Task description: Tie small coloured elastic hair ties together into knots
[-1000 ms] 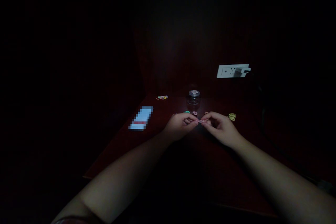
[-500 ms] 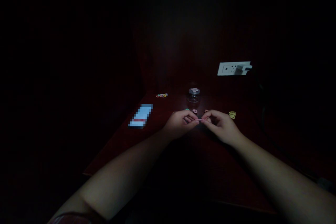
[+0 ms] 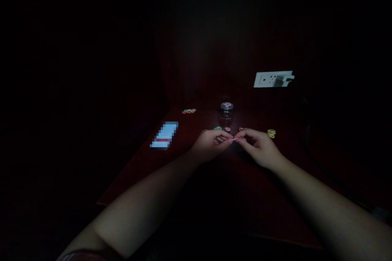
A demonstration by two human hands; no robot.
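Note:
Between the fingertips of both hands is a small pink hair tie (image 3: 233,139), mostly covered by the fingers. My left hand (image 3: 211,143) pinches one end of it. On its other end my right hand (image 3: 256,144) is closed in a pinch, so the fingertips of the two hands nearly meet. Just beyond the hands lie green hair ties (image 3: 217,128), a pink bunch (image 3: 227,129) and an orange bunch (image 3: 241,129), partly hidden by the fingers. To the right of my right hand sits a pile of yellow hair ties (image 3: 271,133).
A clear jar with a lid (image 3: 226,111) stands behind the hands on the dark red table (image 3: 139,171). Mixed coloured hair ties (image 3: 189,111) lie at the back left, above a blurred-out phone (image 3: 164,135). A wall socket (image 3: 272,79) holds a plug with a cable.
The fingertips of both hands have come closer together around the pink hair tie, and less of it shows. A little more of the green hair ties is visible.

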